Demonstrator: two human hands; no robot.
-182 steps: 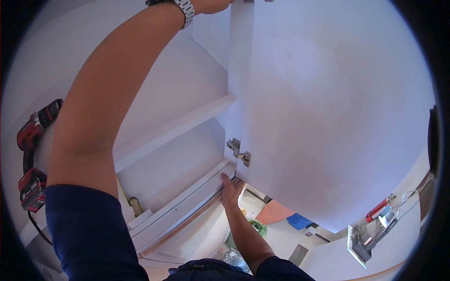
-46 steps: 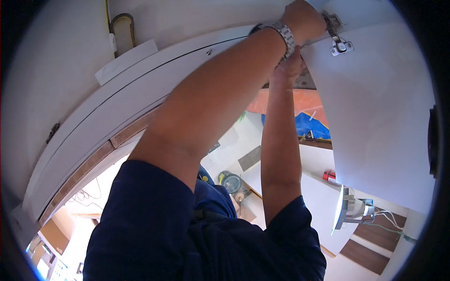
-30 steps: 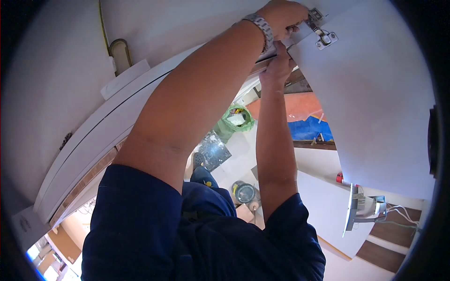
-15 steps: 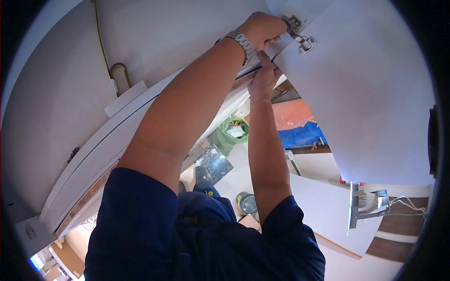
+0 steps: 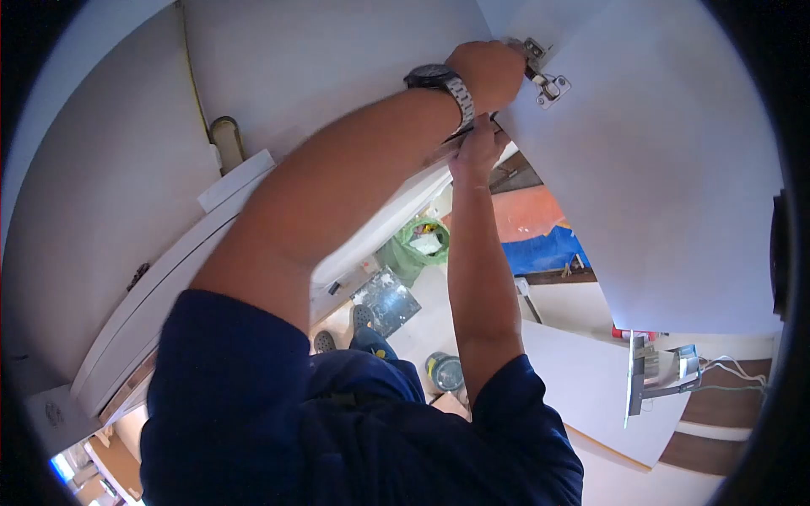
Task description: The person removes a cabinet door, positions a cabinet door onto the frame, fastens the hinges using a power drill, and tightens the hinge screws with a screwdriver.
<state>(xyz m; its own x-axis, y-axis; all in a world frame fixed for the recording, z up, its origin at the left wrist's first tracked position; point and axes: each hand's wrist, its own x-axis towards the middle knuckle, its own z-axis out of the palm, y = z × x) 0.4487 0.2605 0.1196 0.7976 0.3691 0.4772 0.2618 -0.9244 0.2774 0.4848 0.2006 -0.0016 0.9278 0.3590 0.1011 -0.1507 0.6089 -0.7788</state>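
My left hand (image 5: pixel 488 74), with a metal watch on its wrist, is curled closed beside the hinge (image 5: pixel 540 76) at the top centre. Its fingertips and whatever they hold are hidden behind the back of the hand. The hinge joins the white cabinet side to the large white door (image 5: pixel 666 177). Just below, my right hand (image 5: pixel 477 153) is closed near the door's lower corner, at the end of the cabinet's bottom rail (image 5: pixel 181 261). My left wrist partly covers it, and its grip is unclear.
A tape measure (image 5: pixel 226 143) lies inside the cabinet beside a white block (image 5: pixel 236 181). Below are a green bag (image 5: pixel 405 253), a bucket (image 5: pixel 445 371), a spattered board (image 5: pixel 386 302) and a white panel (image 5: pixel 599 388). A lamp (image 5: pixel 662 367) stands at the right.
Since six seconds ago, my left hand has come down from high on the door frame to this hinge. In the last half second it has turned over, bringing the watch face into view.
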